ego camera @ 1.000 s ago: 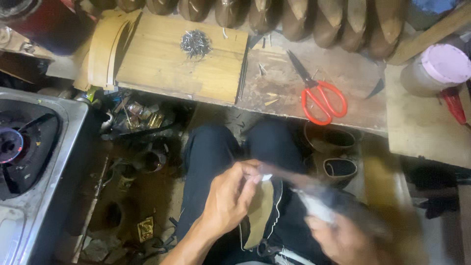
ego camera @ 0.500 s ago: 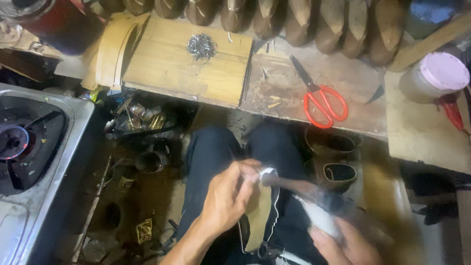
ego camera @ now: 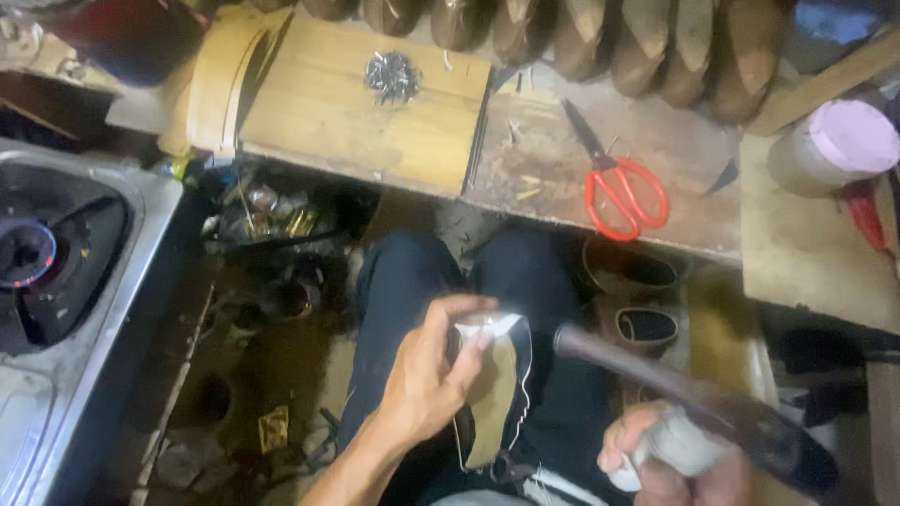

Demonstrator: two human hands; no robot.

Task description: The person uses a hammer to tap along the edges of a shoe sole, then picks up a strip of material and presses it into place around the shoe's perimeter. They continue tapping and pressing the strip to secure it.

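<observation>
My left hand (ego camera: 427, 375) grips the top of a shoe piece (ego camera: 492, 389), tan inside with a dark edge and a white lining at its top, held over my lap. My right hand (ego camera: 670, 459) is at the bottom right, closed on the white-wrapped handle of a dark hammer-like tool (ego camera: 675, 394). The tool's round head (ego camera: 567, 339) sits just right of the shoe piece, a little apart from it. My dark trousers (ego camera: 403, 281) fill the space below the bench.
A wooden bench (ego camera: 375, 122) runs across the top with a pile of small nails (ego camera: 392, 75), red scissors (ego camera: 619, 187) and a row of wooden shoe lasts (ego camera: 600, 37). A pink-lidded pot (ego camera: 839, 145) stands right. A gas stove (ego camera: 56, 253) is left. Shoes (ego camera: 642, 300) lie under the bench.
The tool's head has pulled back to the right from the top of the shoe piece. My left hand still holds the piece in the same place.
</observation>
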